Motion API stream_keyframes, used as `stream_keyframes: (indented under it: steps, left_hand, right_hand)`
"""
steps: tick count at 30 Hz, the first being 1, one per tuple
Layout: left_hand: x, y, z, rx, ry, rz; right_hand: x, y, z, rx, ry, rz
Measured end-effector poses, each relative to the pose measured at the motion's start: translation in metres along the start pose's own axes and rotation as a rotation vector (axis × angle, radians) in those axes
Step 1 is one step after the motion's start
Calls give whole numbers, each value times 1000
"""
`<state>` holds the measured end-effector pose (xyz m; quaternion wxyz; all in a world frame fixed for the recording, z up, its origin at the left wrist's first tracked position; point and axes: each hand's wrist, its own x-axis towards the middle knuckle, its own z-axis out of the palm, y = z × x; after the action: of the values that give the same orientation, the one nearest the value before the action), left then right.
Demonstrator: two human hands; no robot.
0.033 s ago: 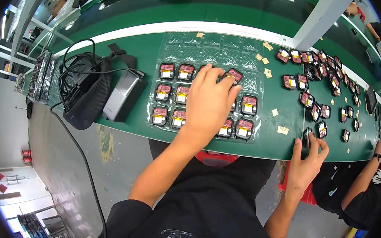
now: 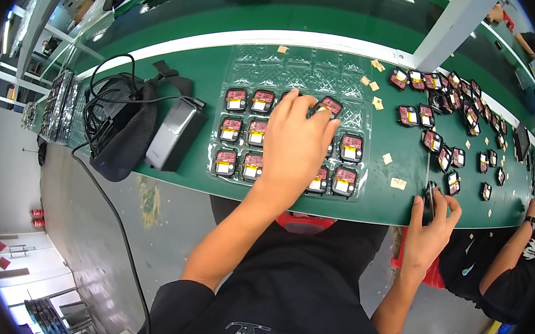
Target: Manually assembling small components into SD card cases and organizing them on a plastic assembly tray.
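Observation:
A clear plastic blister tray (image 2: 361,175) lies on the green bench, with rows of small black-cased electronic modules (image 2: 235,100) in its nearer pockets. Over the tray's middle is my left hand (image 2: 294,147), its fingers bent at a slightly tilted module (image 2: 329,105) in the farthest filled row. The palm hides some pockets and modules. By the bench's front edge, my right hand (image 2: 428,232) is closed on another dark module (image 2: 430,195), seen edge-on between thumb and fingers. Just beyond it lies a loose module (image 2: 453,183).
Many loose modules (image 2: 455,97) spread across the bench's right side, among small beige paper pieces (image 2: 398,183). At left lie a grey box-shaped device (image 2: 175,135), a black mesh bag (image 2: 131,139) and cables. A white post (image 2: 452,33) rises at the back. A co-worker's arm (image 2: 511,252) is at far right.

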<state>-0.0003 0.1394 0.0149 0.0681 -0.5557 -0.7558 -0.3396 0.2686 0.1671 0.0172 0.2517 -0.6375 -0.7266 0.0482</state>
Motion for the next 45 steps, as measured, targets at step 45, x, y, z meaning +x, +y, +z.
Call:
stream_keyframes:
  steps: [45]
  left_hand:
    - [-89,28,-47,-1899,-793,-722]
  right_hand:
    - [-12,-55,-22,974,-528,-336]
